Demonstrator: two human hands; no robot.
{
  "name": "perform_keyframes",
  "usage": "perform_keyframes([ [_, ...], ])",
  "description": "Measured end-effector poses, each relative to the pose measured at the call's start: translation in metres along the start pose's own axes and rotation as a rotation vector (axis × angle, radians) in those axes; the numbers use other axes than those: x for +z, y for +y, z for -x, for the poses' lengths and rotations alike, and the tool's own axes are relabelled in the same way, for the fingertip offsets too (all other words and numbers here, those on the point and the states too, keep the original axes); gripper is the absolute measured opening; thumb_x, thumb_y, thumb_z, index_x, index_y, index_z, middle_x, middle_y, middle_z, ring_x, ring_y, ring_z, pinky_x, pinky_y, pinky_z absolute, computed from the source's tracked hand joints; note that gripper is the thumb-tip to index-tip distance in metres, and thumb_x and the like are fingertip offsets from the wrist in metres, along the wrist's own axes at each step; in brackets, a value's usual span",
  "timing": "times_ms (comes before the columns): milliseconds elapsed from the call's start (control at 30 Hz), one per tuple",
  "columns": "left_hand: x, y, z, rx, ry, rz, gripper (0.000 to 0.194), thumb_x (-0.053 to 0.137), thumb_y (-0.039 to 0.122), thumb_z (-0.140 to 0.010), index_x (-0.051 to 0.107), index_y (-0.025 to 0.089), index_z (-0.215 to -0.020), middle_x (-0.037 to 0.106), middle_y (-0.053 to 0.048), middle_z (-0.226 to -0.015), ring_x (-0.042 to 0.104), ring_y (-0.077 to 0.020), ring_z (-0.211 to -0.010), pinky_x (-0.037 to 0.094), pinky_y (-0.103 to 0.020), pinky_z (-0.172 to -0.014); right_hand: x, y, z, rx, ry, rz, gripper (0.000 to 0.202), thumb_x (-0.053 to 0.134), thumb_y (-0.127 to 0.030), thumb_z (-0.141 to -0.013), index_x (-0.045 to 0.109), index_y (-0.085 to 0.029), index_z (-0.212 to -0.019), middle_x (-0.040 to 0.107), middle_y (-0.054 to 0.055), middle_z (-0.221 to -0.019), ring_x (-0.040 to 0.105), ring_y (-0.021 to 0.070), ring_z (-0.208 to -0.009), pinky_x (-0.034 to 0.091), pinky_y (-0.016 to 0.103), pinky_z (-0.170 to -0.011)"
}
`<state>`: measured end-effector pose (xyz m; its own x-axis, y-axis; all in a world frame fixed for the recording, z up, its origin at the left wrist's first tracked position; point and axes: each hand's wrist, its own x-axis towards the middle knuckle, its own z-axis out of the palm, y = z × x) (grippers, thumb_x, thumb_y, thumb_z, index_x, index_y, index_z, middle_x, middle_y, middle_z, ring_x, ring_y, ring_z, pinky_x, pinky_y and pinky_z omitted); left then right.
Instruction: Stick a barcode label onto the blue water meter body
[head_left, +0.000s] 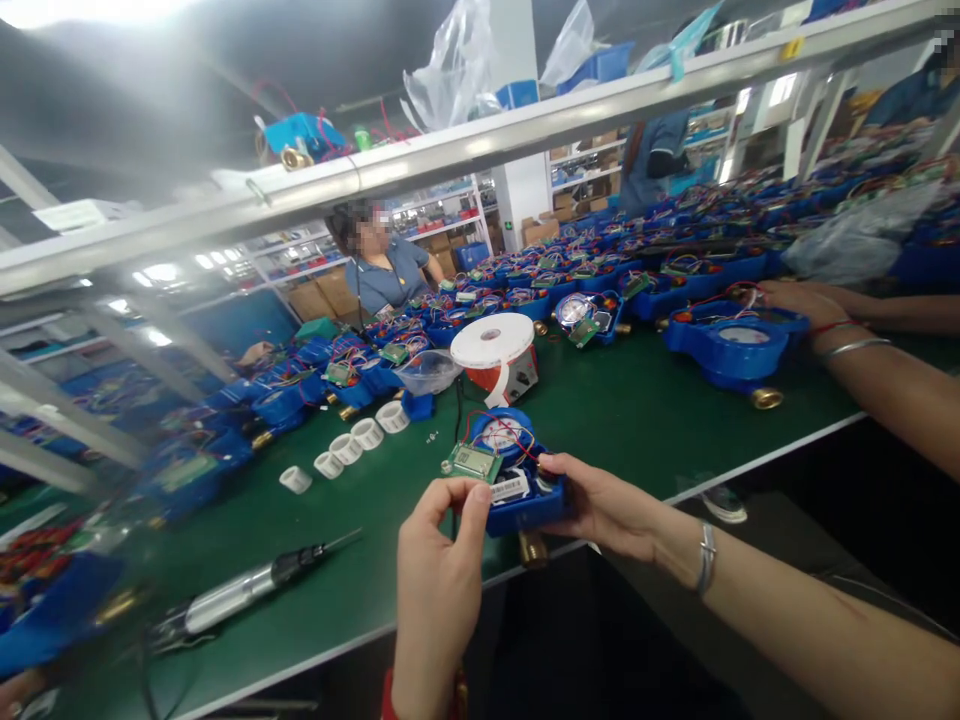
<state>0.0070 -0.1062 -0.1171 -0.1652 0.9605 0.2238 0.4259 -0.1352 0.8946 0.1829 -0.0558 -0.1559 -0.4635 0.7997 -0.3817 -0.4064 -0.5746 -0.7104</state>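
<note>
A blue meter housing (pixel 525 512) with a brass fitting below and a round dial is at the table's front edge. My right hand (pixel 600 505) grips its right side, thumb on the rim. My left hand (pixel 448 540) pinches the edge of a white barcode label (pixel 508 489) at the housing's left side. A green circuit board (pixel 475 461) with a small display hangs on red wires just above my left fingers. Behind the housing, a roll of white labels (pixel 493 341) lies on top of an orange-red device (pixel 517 377).
An electric screwdriver (pixel 240 595) lies at the left on the green table (pixel 600 420). Small label rolls (pixel 367 434) stand in a row. Many blue housings fill the back. At the right, another person's hands (pixel 810 305) touch a housing (pixel 731 345). A shelf rail (pixel 420 155) crosses above.
</note>
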Motion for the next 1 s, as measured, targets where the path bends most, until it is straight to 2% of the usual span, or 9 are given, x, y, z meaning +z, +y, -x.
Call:
perform_keyframes([
  [233,-0.006,-0.005,0.007,-0.024,0.013,0.003,0.030,0.057,0.046,-0.087,0.062,0.019,-0.077,0.059,0.003,-0.074,0.048,-0.0143,-0.073,0.035,-0.025,-0.071,0.004,-0.004,-0.002,0.013,0.048,-0.004,0.030,0.057,-0.033,-0.093,0.056,-0.013,-0.114,0.067,0.011,-0.106,0.064,0.0208,-0.098,0.058,0.035,-0.080],
  [400,-0.007,-0.010,0.008,-0.012,0.024,-0.011,0.025,0.056,0.045,-0.089,0.061,0.021,-0.081,0.057,0.003,-0.076,0.049,-0.0142,-0.075,0.036,-0.025,-0.072,0.010,-0.016,-0.006,0.045,0.041,-0.058,0.028,0.057,-0.035,-0.093,0.053,-0.020,-0.116,0.067,0.008,-0.103,0.067,0.0199,-0.090,0.060,0.033,-0.072],
  [567,0.000,-0.020,-0.004,0.088,0.120,-0.038,0.018,0.058,0.038,-0.087,0.064,0.022,-0.081,0.054,-0.002,-0.113,0.051,-0.0191,-0.108,0.036,-0.032,-0.096,0.017,-0.023,-0.008,0.080,0.014,-0.104,0.030,0.055,-0.034,-0.094,0.053,-0.018,-0.120,0.066,0.009,-0.102,0.067,0.0201,-0.090,0.060,0.033,-0.072],
  [667,0.005,-0.023,-0.008,0.095,0.111,-0.037,0.017,0.058,0.036,-0.087,0.065,0.022,-0.081,0.049,-0.003,-0.126,0.047,-0.0222,-0.121,0.034,-0.038,-0.103,0.021,-0.024,-0.008,0.084,0.021,-0.122,0.033,0.054,-0.035,-0.095,0.052,-0.018,-0.123,0.065,0.011,-0.109,0.067,0.0208,-0.092,0.061,0.031,-0.068],
  [800,0.009,-0.023,-0.011,0.146,0.122,-0.047,0.015,0.056,0.033,-0.089,0.065,0.023,-0.082,0.052,-0.004,-0.126,0.047,-0.0217,-0.122,0.035,-0.038,-0.105,0.023,-0.026,-0.009,0.085,0.026,-0.145,0.035,0.052,-0.035,-0.096,0.052,-0.019,-0.127,0.064,0.012,-0.117,0.067,0.0209,-0.095,0.061,0.031,-0.068],
  [1000,0.011,-0.021,-0.014,0.199,0.178,-0.090,0.014,0.058,0.031,-0.088,0.066,0.021,-0.082,0.055,-0.005,-0.122,0.051,-0.0203,-0.118,0.037,-0.034,-0.102,0.027,-0.027,-0.010,0.085,0.030,-0.167,0.031,0.053,-0.035,-0.095,0.057,-0.019,-0.121,0.065,0.011,-0.115,0.066,0.0199,-0.094,0.061,0.032,-0.071],
])
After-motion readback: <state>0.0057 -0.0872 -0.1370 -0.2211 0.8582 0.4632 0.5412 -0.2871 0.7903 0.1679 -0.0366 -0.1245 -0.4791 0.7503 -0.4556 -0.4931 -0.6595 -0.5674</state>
